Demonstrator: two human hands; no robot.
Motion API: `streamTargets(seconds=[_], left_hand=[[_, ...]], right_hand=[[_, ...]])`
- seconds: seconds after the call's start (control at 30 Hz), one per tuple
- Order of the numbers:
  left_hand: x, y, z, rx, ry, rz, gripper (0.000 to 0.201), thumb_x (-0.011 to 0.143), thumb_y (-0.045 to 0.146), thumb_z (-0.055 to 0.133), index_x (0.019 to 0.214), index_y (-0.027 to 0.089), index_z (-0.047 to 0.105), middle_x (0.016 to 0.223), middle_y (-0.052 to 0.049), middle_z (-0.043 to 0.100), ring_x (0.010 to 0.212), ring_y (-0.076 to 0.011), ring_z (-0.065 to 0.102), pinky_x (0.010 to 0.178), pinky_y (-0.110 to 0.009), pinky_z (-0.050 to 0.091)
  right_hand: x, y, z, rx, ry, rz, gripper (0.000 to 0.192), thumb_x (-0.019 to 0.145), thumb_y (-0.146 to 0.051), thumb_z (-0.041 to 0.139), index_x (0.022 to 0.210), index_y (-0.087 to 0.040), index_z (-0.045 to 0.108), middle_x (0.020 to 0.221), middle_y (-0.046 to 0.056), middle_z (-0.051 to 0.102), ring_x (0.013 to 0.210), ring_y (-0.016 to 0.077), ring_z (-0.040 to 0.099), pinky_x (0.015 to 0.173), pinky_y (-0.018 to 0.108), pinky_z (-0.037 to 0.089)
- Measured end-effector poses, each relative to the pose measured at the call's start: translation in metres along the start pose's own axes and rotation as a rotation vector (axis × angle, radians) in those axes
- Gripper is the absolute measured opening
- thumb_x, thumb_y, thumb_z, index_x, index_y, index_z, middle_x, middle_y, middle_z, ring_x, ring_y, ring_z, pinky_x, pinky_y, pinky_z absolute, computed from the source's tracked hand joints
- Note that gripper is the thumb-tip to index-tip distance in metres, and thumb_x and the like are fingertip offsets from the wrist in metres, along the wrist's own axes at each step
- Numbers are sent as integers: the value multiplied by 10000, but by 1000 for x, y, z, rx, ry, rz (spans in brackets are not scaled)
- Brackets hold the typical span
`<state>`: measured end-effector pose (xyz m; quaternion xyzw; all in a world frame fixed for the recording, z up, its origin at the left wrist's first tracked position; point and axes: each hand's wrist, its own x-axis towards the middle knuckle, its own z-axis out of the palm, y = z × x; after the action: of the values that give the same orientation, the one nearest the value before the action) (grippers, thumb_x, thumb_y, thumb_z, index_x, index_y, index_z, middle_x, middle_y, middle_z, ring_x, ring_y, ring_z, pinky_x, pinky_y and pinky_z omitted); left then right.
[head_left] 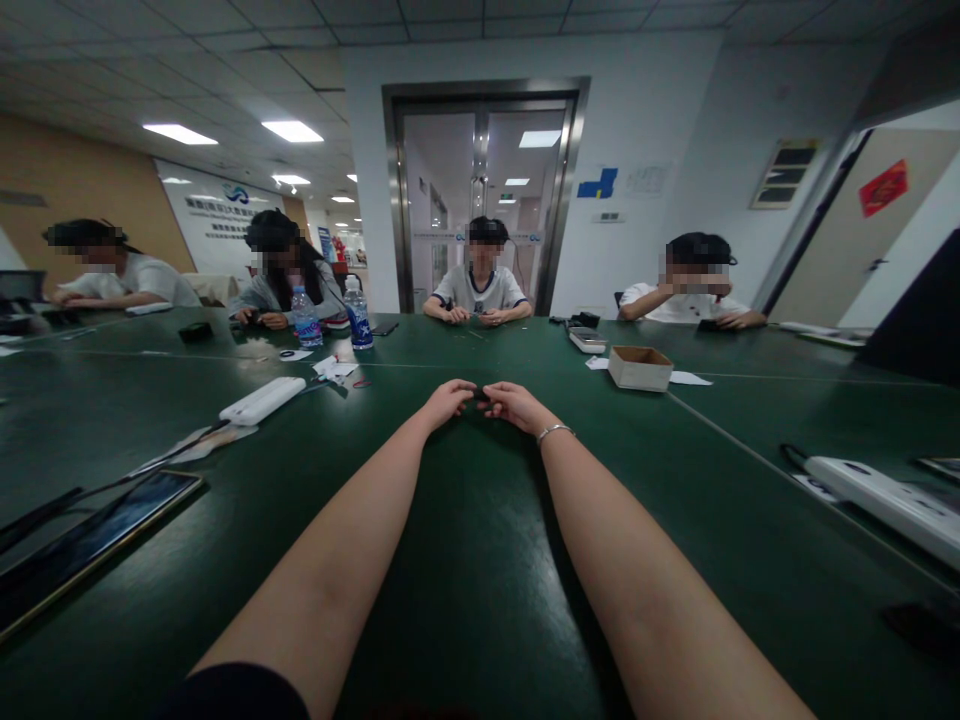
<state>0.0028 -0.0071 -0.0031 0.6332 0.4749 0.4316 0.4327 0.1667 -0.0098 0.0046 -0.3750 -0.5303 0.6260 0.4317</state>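
Both my arms reach forward over the dark green table (480,560). My left hand (450,400) and my right hand (514,402) meet near the middle of the view, just above the tabletop. Between their fingertips is a small dark object (478,394), too small and dim to name. The fingers of each hand are closed on it, the left from one end and the right from the other. A silver bracelet (555,432) circles my right wrist.
White power strips (262,401) lie left and right (885,500). A phone (97,550) rests at near left. Two bottles (358,315) stand at far left, and an open box (640,369) is to the right. Several people sit across the table.
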Motion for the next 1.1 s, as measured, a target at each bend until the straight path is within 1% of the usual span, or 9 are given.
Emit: streamTargets(seconds=[0.13, 0.4, 0.6, 0.7, 0.77, 0.83, 0.93, 1.03, 1.1], left_hand=[[-2, 2, 0, 15, -2, 22, 256, 806, 261, 420, 961, 145, 590, 679, -13, 544, 488, -69, 438, 444, -177, 352], [-3, 0, -2, 18, -5, 72, 292, 705, 189, 557, 993, 159, 583, 766, -32, 589, 653, -109, 519, 496, -180, 385], [-4, -2, -5, -76, 2, 88, 366, 652, 214, 643, 1008, 160, 576, 881, -68, 617, 745, -139, 561, 601, -235, 444], [-2, -4, -5, -91, 3, 81, 354, 641, 234, 660, 979, 159, 587, 910, -75, 622, 770, -145, 570, 632, -251, 460], [-1, -6, -6, -95, 1, 72, 332, 641, 249, 663, 953, 158, 594, 911, -73, 625, 767, -142, 573, 640, -253, 463], [1, -7, -6, -101, 1, 65, 313, 642, 262, 664, 929, 155, 597, 895, -69, 627, 755, -136, 575, 643, -251, 463], [1, -8, -6, -105, 7, 59, 295, 641, 253, 663, 909, 148, 597, 868, -65, 626, 731, -127, 572, 631, -242, 457], [1, -7, -4, -107, 21, 49, 281, 643, 230, 657, 903, 146, 590, 838, -56, 623, 704, -118, 566, 611, -233, 450], [1, -6, -4, -113, 29, 42, 264, 645, 216, 654, 889, 146, 583, 818, -47, 618, 698, -113, 564, 605, -225, 447]], right_hand=[[-1, -1, 1, -9, -5, -1, 72, 870, -99, 505, 803, -99, 530, 641, 63, 628, 373, 39, 486, 519, 187, 533], [1, 0, -1, -13, 6, 5, 80, 878, -109, 494, 802, -105, 519, 621, 64, 633, 363, 39, 481, 532, 192, 532], [2, 1, 0, -17, 9, -5, 213, 893, -180, 481, 691, -115, 483, 548, 73, 612, 360, 57, 486, 489, 187, 514], [1, 1, 1, -29, 12, -9, 236, 897, -218, 476, 684, -118, 478, 517, 66, 596, 361, 68, 491, 465, 185, 504], [1, 1, 0, -22, 7, -12, 184, 890, -202, 484, 728, -117, 492, 528, 50, 597, 356, 63, 484, 476, 194, 510], [0, 1, -1, -5, -14, -31, 28, 855, -132, 524, 830, -127, 512, 548, 11, 594, 359, 56, 485, 515, 216, 527], [1, 2, -2, -3, -45, -57, 238, 786, -76, 588, 977, -182, 494, 559, -48, 568, 379, 64, 505, 561, 263, 548], [5, 3, 0, -82, -1, -32, 123, 837, -225, 558, 923, -166, 493, 539, -30, 551, 354, 72, 488, 483, 248, 534], [7, 3, 2, -143, 51, -11, 131, 872, -279, 500, 856, -150, 492, 494, -21, 525, 322, 71, 457, 411, 220, 501]])
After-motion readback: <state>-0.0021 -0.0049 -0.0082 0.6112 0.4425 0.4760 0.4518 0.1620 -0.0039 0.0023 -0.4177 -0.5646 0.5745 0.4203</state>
